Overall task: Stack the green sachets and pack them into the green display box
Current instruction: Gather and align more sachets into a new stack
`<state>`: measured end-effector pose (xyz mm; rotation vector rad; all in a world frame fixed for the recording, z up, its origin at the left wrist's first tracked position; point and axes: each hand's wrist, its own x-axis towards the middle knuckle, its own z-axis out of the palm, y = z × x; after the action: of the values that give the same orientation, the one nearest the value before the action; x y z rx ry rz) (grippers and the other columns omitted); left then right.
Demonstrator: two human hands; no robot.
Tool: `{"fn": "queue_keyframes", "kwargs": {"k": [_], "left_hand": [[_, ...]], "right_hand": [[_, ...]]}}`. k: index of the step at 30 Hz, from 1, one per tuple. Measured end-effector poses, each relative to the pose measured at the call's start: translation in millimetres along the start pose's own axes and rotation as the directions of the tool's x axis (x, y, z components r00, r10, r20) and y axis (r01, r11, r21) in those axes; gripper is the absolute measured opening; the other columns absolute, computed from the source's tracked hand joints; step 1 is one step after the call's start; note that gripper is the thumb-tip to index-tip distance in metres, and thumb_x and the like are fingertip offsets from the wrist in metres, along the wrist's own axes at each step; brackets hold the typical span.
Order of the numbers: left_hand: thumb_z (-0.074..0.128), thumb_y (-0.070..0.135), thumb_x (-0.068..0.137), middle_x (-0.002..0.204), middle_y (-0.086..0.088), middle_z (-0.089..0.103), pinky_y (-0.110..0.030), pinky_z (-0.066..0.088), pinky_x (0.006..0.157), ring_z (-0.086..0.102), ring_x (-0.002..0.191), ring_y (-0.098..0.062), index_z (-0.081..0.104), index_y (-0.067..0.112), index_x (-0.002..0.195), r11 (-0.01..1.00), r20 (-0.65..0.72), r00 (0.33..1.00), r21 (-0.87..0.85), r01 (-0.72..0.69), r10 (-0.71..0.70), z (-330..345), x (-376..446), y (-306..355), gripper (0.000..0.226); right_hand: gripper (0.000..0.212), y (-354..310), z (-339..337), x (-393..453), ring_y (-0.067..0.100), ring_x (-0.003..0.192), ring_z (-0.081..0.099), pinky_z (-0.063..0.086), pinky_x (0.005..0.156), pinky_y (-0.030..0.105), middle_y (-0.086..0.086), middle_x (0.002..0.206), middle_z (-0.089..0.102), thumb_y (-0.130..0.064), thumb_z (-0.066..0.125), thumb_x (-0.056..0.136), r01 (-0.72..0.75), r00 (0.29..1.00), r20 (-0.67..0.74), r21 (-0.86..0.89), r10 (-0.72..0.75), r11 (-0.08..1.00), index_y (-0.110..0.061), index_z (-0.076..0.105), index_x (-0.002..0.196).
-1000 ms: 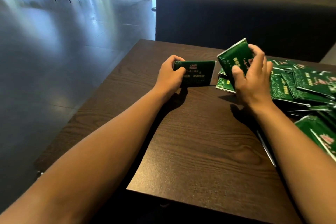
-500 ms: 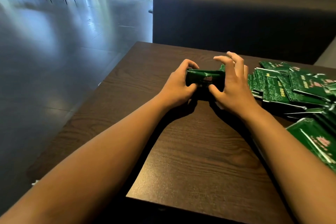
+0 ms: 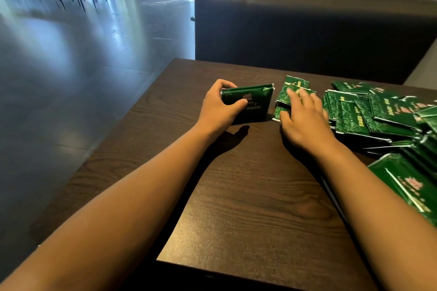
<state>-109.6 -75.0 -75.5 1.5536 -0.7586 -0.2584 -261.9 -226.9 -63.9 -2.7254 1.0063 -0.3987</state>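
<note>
Spread wide across the dark table (image 3: 248,196), right of centre: loose green sachets (image 3: 369,113), flat and overlapping. Standing on edge at left: a small stack (image 3: 250,104), long axis left-right, faces toward the camera, gripped at its left end by the left hand (image 3: 220,111). Reaching with straight fingers onto 2 or 3 nearer sachets (image 3: 290,92): the right hand (image 3: 305,120), grasping nothing yet. Best pinched 1 at a time, edges squared against the stack.

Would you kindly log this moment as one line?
left hand: grips upright stack of green foil sachets | right hand: reaching onto loose green sachets | dark wooden table | box: unseen
</note>
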Motion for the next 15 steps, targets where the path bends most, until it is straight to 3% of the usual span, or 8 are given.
{"fn": "queue_keyframes", "kwargs": {"k": [1, 3, 6, 9, 11, 15], "left_hand": [[0.078, 0.016, 0.088, 0.116, -0.005, 0.066, -0.048, 0.064, 0.085, 0.068, 0.110, -0.023, 0.059, 0.019, 0.109, 1.000, 0.008, 1.000, -0.019, 0.019, -0.019, 1.0, -0.4, 0.3, 0.029], [0.079, 0.017, 0.088, 0.116, -0.005, 0.066, -0.051, 0.064, 0.082, 0.069, 0.109, -0.025, 0.061, 0.021, 0.107, 0.998, 0.014, 0.999, -0.051, 0.041, -0.040, 1.7, -0.9, 0.8, 0.026], [0.078, 0.013, 0.089, 0.114, -0.004, 0.067, -0.046, 0.064, 0.086, 0.068, 0.109, -0.021, 0.062, 0.019, 0.106, 1.000, -0.007, 1.000, -0.007, 0.011, -0.011, 1.8, -1.5, 3.1, 0.024], [0.080, 0.014, 0.088, 0.115, -0.003, 0.067, -0.046, 0.064, 0.087, 0.068, 0.110, -0.020, 0.062, 0.019, 0.107, 1.000, -0.017, 1.000, -0.021, 0.013, -0.013, 0.1, -2.6, 4.6, 0.026], [0.082, 0.017, 0.086, 0.116, -0.001, 0.067, -0.044, 0.063, 0.089, 0.068, 0.110, -0.018, 0.062, 0.020, 0.110, 1.000, -0.021, 1.000, -0.009, 0.011, -0.011, -0.4, -3.3, 4.5, 0.031], [0.082, 0.015, 0.087, 0.119, -0.001, 0.064, -0.036, 0.063, 0.088, 0.066, 0.112, -0.017, 0.059, 0.023, 0.115, 1.000, -0.008, 1.000, -0.008, 0.015, -0.015, -0.6, -3.7, 5.9, 0.037]], "right_hand": [[0.058, 5.2, 1.2, 0.3, 0.034, 0.155, 0.007, 0.010, 0.122, 0.054, 0.007, 0.169, 0.014, -0.041, 0.039, 0.105, -0.020, 0.997, 0.068, -0.049, 0.023, 0.999, -0.027, 0.024, 0.160], [0.054, 8.5, 1.9, 0.8, 0.037, 0.148, 0.026, 0.019, 0.120, 0.053, 0.009, 0.161, 0.029, -0.047, 0.043, 0.103, -0.007, 0.995, 0.103, -0.084, 0.016, 0.996, -0.027, 0.037, 0.153], [0.039, 1.8, -3.5, 0.2, 0.036, 0.112, 0.055, 0.045, 0.099, 0.050, 0.008, 0.124, 0.048, -0.054, 0.052, 0.097, 0.037, 0.999, -0.018, -0.061, -0.038, 0.997, -0.020, 0.056, 0.116], [0.037, -1.7, -5.4, -3.5, 0.035, 0.101, 0.055, 0.050, 0.090, 0.049, 0.005, 0.106, 0.049, -0.057, 0.055, 0.094, 0.024, 0.995, -0.094, -0.072, -0.031, 0.997, -0.020, 0.054, 0.091], [0.036, -0.7, -4.8, -4.3, 0.036, 0.104, 0.054, 0.049, 0.091, 0.048, 0.006, 0.106, 0.049, -0.055, 0.061, 0.091, 0.000, 0.992, -0.123, -0.075, -0.009, 0.997, -0.020, 0.053, 0.093], [0.064, 0.6, -4.7, -3.3, 0.043, 0.121, 0.048, 0.042, 0.099, 0.050, 0.017, 0.130, 0.051, -0.061, 0.064, 0.087, -0.086, 0.993, -0.097, -0.143, 0.073, 0.986, -0.020, 0.045, 0.132]]}}
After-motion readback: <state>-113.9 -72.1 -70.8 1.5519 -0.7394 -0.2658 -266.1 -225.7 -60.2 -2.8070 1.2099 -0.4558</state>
